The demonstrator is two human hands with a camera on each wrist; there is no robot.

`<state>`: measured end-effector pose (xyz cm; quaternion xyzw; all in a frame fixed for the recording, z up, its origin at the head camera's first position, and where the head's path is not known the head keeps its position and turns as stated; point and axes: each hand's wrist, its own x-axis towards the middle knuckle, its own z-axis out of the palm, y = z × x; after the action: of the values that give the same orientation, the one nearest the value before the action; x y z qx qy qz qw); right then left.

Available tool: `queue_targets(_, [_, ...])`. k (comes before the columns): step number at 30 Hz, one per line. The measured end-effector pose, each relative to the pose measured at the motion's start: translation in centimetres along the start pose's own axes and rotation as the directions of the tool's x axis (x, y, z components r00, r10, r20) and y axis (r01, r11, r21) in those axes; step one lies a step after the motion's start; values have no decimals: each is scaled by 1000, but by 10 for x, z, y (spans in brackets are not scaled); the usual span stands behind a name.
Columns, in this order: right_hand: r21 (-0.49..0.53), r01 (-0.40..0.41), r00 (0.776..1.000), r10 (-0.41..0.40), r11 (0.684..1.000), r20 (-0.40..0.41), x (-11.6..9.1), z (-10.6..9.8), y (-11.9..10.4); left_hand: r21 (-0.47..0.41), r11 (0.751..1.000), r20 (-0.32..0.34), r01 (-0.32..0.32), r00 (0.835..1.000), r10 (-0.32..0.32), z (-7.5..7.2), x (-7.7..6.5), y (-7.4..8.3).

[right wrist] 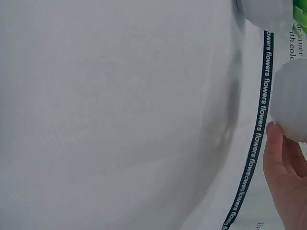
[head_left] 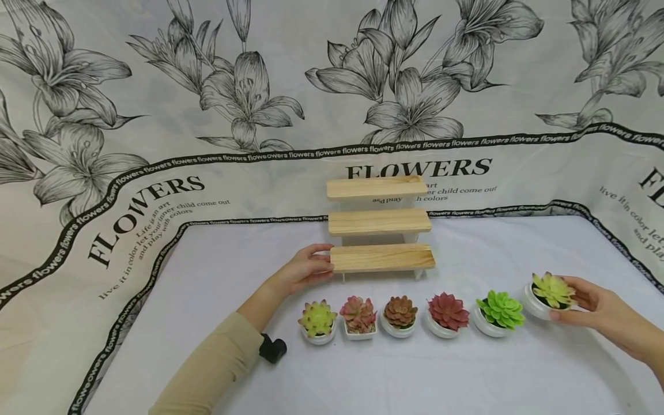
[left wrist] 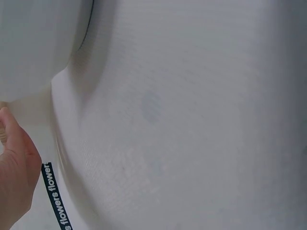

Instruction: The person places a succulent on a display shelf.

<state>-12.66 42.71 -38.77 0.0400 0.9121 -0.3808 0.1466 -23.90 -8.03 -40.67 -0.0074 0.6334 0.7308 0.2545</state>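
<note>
A three-tier display stand [head_left: 383, 258] with pale wooden boards stands at the back middle of the table. My left hand [head_left: 307, 270] grips the left end of its lowest board; in the left wrist view that hand [left wrist: 18, 167] shows only at the left edge. At the far right my right hand [head_left: 604, 308] holds a white round pot with a yellow-green succulent [head_left: 553, 290], thumb in front and fingers behind. In the right wrist view the white pot [right wrist: 290, 100] sits at the fingertips, its plant out of frame. Whether the pot touches the table I cannot tell.
A row of potted succulents lies in front of the stand: yellow-green [head_left: 317, 319], pink [head_left: 359, 316], brown [head_left: 400, 313], dark red [head_left: 448, 312] and bright green [head_left: 500, 311]. A black object [head_left: 273, 349] is by the left sleeve. Behind hangs a flower-printed cloth [head_left: 290, 184].
</note>
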Motion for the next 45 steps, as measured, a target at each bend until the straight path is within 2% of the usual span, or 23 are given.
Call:
queue_targets(12, [-36,81,995,-82,996,-48,-2,-6,-21,-3,1000,-3,-4,1000,4,1,-1,-1])
queue_targets(20, [-44,123,990,-126,991,-59,1,-13,-52,3,1000,1,-4,1000,4,1,2,0])
queue_targets(31, [35,273,959,-269,961,-95,16,-30,-102,0,1000,2,-1,1000,1,2,3,3])
queue_targets(38, [151,351,936,-344,924,-70,25,-34,-131,-16,1000,-6,-8,1000,7,-1,3,0])
queue_targets(45, [187,373,928,-368,909,-61,33,-33,-158,-5,1000,-1,-13,1000,13,-1,2,0])
